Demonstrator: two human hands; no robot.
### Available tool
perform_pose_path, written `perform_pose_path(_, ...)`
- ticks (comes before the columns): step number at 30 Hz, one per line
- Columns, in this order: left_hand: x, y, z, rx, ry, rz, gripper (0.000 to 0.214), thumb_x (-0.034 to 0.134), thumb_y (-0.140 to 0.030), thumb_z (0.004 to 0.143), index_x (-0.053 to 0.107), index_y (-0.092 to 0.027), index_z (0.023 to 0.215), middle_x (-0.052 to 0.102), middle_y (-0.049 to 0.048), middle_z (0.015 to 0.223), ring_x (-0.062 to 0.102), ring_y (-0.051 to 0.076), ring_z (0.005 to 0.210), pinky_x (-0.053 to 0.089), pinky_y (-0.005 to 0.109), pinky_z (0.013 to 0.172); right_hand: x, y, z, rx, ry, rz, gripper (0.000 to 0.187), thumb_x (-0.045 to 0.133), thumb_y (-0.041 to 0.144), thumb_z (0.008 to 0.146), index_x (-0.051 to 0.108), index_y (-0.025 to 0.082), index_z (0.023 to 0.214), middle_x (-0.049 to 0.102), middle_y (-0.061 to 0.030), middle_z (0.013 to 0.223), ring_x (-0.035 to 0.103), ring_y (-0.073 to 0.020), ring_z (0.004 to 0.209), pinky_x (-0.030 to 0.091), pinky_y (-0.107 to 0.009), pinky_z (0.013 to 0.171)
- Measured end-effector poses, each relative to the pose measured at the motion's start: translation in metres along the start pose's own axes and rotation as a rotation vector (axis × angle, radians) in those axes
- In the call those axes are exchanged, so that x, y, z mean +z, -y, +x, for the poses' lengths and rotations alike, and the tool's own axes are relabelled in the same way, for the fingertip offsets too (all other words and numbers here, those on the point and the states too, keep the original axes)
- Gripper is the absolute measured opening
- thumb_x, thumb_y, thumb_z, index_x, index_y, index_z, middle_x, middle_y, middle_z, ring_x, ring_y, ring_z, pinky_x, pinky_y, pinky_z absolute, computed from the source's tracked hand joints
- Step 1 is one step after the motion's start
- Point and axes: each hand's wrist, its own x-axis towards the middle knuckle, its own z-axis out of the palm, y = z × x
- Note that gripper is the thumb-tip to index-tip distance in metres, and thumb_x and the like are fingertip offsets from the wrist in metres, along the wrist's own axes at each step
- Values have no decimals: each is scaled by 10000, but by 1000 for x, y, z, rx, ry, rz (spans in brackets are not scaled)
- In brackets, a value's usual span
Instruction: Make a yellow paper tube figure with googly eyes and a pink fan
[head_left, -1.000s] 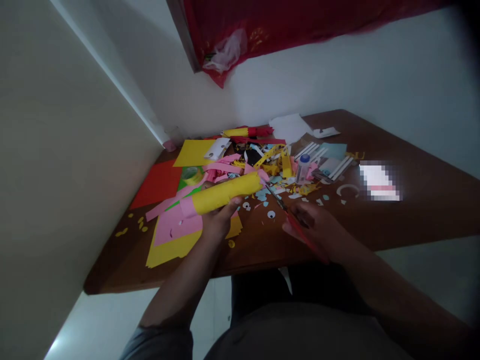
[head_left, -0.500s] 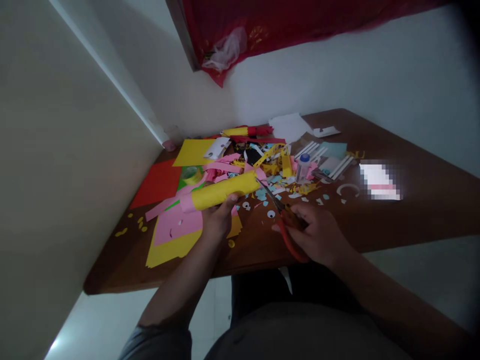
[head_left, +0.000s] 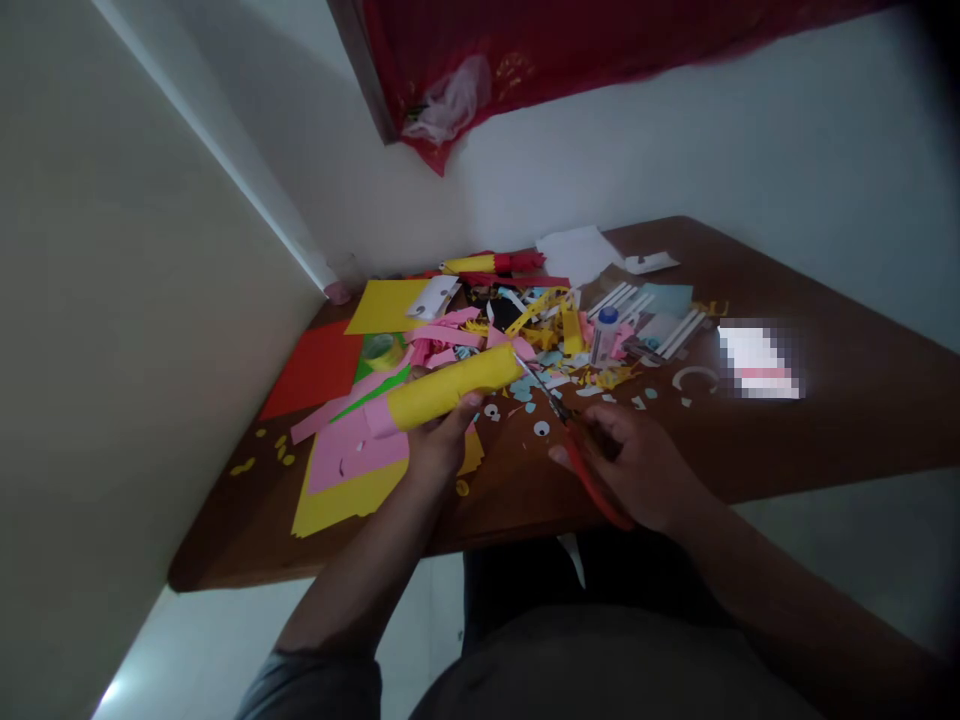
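My left hand (head_left: 441,436) is wrapped round a yellow paper tube (head_left: 454,386) with a pink band at its left end. The tube is held tilted above the table, its right end a little higher. Scissors (head_left: 589,462) with orange-red handles are gripped in my right hand (head_left: 637,465). Their blades point up and left, with the tips at the tube's right end; whether they touch the paper I cannot tell. Below the blades a googly eye (head_left: 541,429) lies on the table. Pink sheets (head_left: 352,465) on yellow sheets (head_left: 337,512) lie under my left forearm's side.
Paper scraps (head_left: 555,320) are heaped behind the tube, beside a glue bottle (head_left: 605,336) with a blue cap. A green tape roll (head_left: 382,350) and an orange sheet (head_left: 315,365) lie left. A second yellow and red tube (head_left: 480,263) lies at the back of the wooden table (head_left: 840,430).
The scissor blades have closed together and the handles have swung slightly down and right. The tube has shifted a little to the right in my left hand.
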Motion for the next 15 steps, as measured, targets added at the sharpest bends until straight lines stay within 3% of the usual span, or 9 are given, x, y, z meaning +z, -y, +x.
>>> perform_pose_path(8, 12, -9, 0, -72, -32, -65, 745, 1130, -481, 631, 529, -284, 1025, 694, -55, 905, 708, 169, 810, 645, 335, 798, 7, -11, 1, -63, -21, -22, 462, 910, 644, 854, 686, 242, 806, 680, 6, 748, 588, -188, 693, 442, -326, 666)
perform_pose_path(15, 5, -5, 0, -30, -20, 13, 698, 1110, -498, 679, 550, -278, 1033, 723, -38, 920, 732, 191, 838, 671, 394, 875, 6, -12, 1, -45, 24, 55, 497, 914, 665, 848, 655, 243, 807, 647, 18, 735, 543, -167, 673, 433, -298, 613)
